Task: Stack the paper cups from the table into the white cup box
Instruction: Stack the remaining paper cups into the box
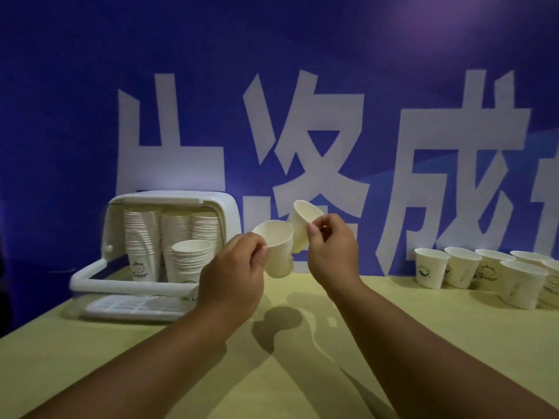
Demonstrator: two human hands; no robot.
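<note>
Above the table (302, 373), the left hand (233, 276) pinches 1 paper cup (278, 252) by its rim. The right hand (329, 249) grips a 2nd cup (304, 222), tilted, beside it.

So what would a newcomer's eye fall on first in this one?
Two raised hands at centre: the left hand and the right hand each pinch a paper cup. At left, the open white cup box holds tall stacks; loose cups stand on the table at far right.
</note>
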